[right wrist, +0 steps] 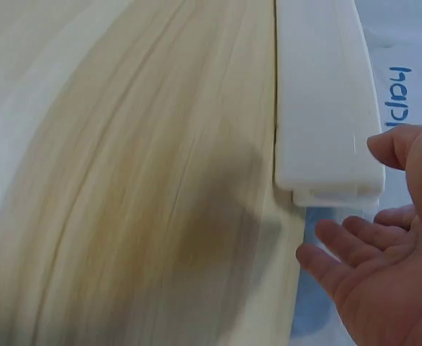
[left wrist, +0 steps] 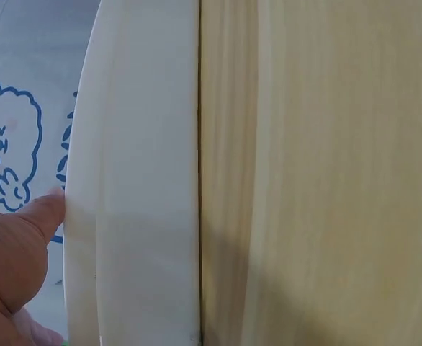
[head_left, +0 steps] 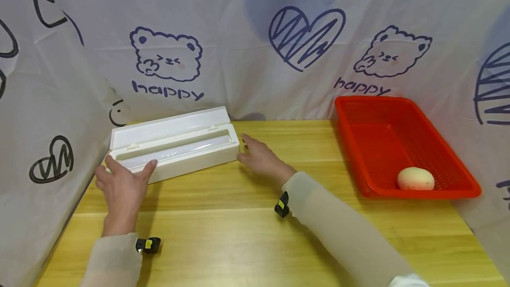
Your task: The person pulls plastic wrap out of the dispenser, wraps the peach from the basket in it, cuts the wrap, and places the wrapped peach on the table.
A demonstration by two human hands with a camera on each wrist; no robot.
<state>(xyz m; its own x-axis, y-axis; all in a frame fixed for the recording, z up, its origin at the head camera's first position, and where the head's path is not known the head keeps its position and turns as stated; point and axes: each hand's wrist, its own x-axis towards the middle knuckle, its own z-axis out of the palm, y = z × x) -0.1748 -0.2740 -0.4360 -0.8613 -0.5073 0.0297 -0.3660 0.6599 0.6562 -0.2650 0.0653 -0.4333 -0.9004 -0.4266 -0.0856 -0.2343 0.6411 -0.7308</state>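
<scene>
A long white box (head_left: 195, 158), its hinged lid (head_left: 171, 128) swung open at the back, sits on the table at the left. Inside lies a roll with a shiny clear film surface (head_left: 179, 150), apparently cling film. My left hand (head_left: 124, 185) holds the box's left end, its thumb on the front rim and its fingers around the end, partly hidden. Beside the right end is my right hand (head_left: 264, 158). In the right wrist view, that hand (right wrist: 391, 267) has its thumb and fingers spread apart around the box's end, with nothing held.
A red plastic basket (head_left: 370, 154) stands at the right of the wooden table (head_left: 223, 242), holding a pale oval object (head_left: 415, 179). White cloth (head_left: 239, 25) with drawn bears and hearts hangs behind the table and along its sides.
</scene>
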